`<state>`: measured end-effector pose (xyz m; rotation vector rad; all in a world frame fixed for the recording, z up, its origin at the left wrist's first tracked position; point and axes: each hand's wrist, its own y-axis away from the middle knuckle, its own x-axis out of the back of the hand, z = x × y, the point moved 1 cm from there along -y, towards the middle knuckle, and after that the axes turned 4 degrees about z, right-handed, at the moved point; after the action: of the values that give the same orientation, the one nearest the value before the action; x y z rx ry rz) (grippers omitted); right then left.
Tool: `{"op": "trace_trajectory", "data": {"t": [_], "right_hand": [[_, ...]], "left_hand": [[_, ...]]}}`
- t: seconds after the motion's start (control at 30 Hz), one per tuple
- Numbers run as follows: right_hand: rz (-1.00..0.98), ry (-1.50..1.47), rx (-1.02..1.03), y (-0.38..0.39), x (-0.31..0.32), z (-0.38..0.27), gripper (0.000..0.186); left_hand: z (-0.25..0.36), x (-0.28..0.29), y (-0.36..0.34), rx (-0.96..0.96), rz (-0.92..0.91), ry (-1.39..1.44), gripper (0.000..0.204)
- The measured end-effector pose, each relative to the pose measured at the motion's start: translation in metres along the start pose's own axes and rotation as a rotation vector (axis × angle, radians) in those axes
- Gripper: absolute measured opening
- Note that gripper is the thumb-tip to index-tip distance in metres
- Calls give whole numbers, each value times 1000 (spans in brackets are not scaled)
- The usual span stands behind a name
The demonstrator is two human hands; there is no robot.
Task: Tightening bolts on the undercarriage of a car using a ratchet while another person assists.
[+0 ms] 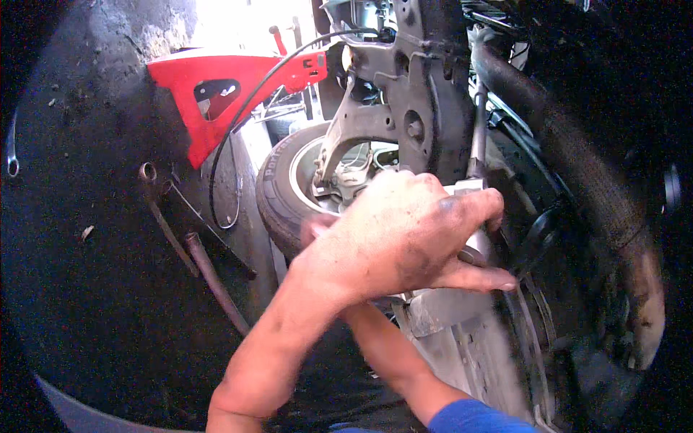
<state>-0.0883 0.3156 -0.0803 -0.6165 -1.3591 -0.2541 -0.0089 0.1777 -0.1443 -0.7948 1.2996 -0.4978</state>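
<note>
My left hand (426, 238) reaches across the middle, back up, its fingers curled round a silver metal fitting (468, 187) on a long steel rod (477, 148), thumb stretched along the lower side. Beneath it crosses my right forearm (393, 368). My right hand (315, 229) shows only as a blurred bit behind my left wrist, near a tyre (278, 191) with a pale wheel rim; what it touches is hidden. Just above my left hand is a dark steel suspension member (422, 94) with a bracket and holes.
A red metal stand (209, 72) and black cable (281, 65) are at the upper left. On the dark floor lie a ring spanner (162, 202), a metal tube (213, 281) and another spanner (13, 159). A mesh-covered pipe (592, 166) runs down the right.
</note>
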Motion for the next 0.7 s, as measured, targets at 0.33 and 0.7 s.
{"op": "trace_trajectory", "data": {"t": [0.33,0.7], "right_hand": [[-133,83,-230,-19,-25,0,43],[153,703,-170,76,146,-68,34]], "left_hand": [[-15,23,5,-12,-99,429,57],[-3,28,-1,55,-198,347,54]]}}
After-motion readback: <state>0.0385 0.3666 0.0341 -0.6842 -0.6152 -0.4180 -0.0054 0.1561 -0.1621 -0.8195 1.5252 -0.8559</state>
